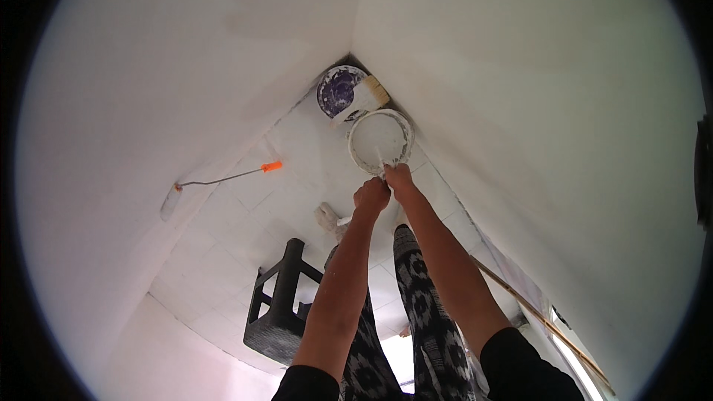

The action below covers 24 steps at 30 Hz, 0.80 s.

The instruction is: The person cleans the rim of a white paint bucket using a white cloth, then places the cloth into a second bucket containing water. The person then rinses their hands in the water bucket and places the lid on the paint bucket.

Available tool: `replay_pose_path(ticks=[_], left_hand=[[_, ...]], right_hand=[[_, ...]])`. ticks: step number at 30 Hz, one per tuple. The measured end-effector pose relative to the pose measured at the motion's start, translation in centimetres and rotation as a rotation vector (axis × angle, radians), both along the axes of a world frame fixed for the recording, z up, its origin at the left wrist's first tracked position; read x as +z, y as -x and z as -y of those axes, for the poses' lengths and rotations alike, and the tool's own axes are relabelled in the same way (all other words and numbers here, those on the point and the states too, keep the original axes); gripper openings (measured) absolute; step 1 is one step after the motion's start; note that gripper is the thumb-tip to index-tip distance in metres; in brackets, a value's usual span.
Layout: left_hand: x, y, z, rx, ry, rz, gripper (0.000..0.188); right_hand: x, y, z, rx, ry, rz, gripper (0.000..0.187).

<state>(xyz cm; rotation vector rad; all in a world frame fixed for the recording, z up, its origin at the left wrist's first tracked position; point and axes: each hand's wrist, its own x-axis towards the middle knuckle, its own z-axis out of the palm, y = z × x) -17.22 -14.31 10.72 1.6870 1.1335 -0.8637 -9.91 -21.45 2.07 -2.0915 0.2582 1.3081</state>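
Both my hands are closed one against the other at the near rim of a white bucket [352, 150] holding whitish liquid. My right hand [399, 178] grips a thin pale stick [379, 154] that dips into the liquid. Just below and to its left, my left hand [372, 194] is wrapped in a fist, apparently round the lower part of the same stick; the fingers hide what lies inside. Behind the bucket, in the corner, lies a round purple lid or bucket top [336, 89] smeared with white. Across it rests a wide brush [377, 90] with yellowish bristles.
A paint roller [223, 179] with an orange handle leans by the left wall. On the tiled floor [238, 215] are a crumpled greyish item [325, 215] and a black plastic stool [276, 330]. Long wooden poles [546, 319] run along the right wall. Walls meet behind the bucket.
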Motion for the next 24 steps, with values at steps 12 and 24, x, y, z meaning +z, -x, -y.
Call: replay_pose_path(ticks=[12,24], left_hand=[[-0.2,-0.1,0.3,-0.002,0.024,-0.006,0.039],[-0.3,0.1,0.8,0.049,0.051,0.015,0.041]], right_hand=[[-4.1,0.4,1.6,-0.023,0.037,0.078,0.039],[-4.8,0.2,2.4,-0.082,0.074,0.034,0.032]])
